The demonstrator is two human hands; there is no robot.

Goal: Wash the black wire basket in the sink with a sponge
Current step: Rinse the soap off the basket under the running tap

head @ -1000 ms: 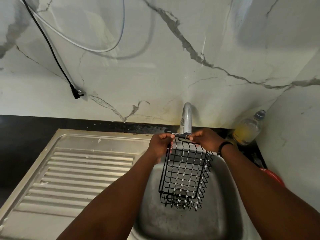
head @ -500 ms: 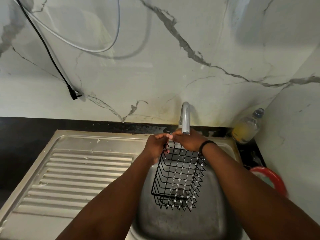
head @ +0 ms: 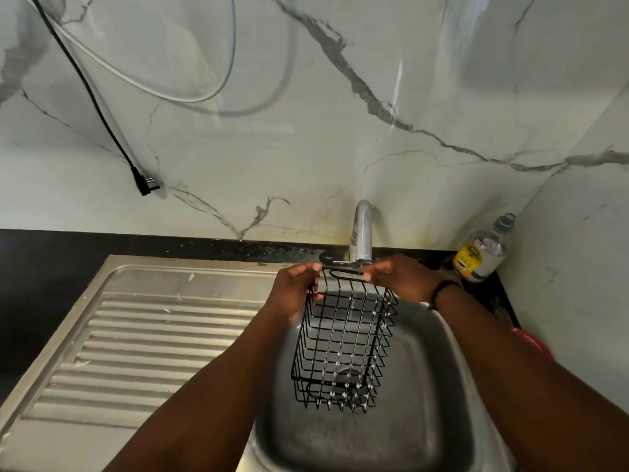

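A black wire basket [head: 343,349] hangs over the steel sink bowl [head: 422,420], its upper end right under the tap spout [head: 361,233]. My left hand [head: 294,291] grips the basket's upper left rim. My right hand [head: 398,279] holds the upper right rim, fingers pinching the top wire near the spout. White foam dots cling to many wire crossings. No sponge is visible.
A ribbed steel drainboard [head: 143,338] lies to the left of the bowl. A clear bottle with yellow liquid [head: 483,250] stands in the back right corner. A red rim [head: 534,345] shows at the right. A black cable with plug [head: 144,185] hangs on the marble wall.
The basket swung left half a second ago and has come back right under the spout. My right hand moved from the middle of the top rim back to its right end.
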